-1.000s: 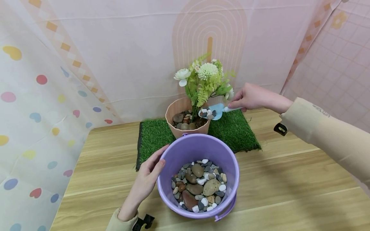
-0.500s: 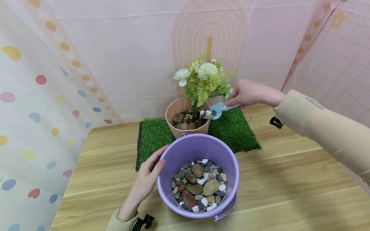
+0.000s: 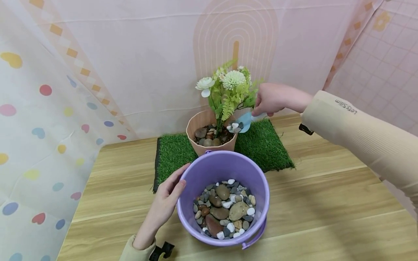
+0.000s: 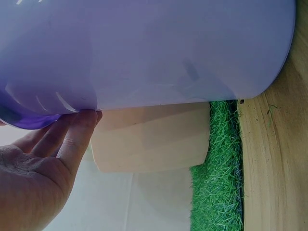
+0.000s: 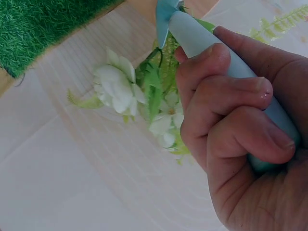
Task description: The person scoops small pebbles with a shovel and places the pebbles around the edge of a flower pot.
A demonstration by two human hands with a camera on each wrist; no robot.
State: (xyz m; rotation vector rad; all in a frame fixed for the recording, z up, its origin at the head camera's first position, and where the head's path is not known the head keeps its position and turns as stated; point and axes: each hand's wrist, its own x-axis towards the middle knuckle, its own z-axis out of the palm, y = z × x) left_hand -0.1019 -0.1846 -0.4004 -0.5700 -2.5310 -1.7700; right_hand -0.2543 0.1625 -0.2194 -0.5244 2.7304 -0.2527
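Observation:
My right hand [image 3: 271, 99] grips the pale handle of a blue trowel [image 3: 245, 120], fingers curled round it in the right wrist view. The trowel slopes down to the left over the right rim of a peach flowerpot [image 3: 212, 148]. White and grey pebbles [image 3: 236, 127] sit at its lower end. Stones and dark soil show in the pot around the stems of a white-and-green flower bunch [image 3: 233, 81]. My left hand [image 3: 168, 197] rests against a purple bucket [image 3: 266, 192], fingers extended along its outer wall and thumb at the rim. Stones of mixed sizes [image 3: 220, 214] cover the bucket's bottom.
The pot stands on a green turf mat [image 3: 274, 152], directly behind the bucket. Below them is a wooden table [image 3: 326, 203]. A pink patterned cloth [image 3: 147, 72] hangs close behind the flowers, and a dotted cloth [image 3: 42, 145] hangs on the left.
My right hand has moved left and slightly up, and the trowel has tipped more steeply. The pebbles are bunched nearer its lower end. My left hand and the bucket have stayed put.

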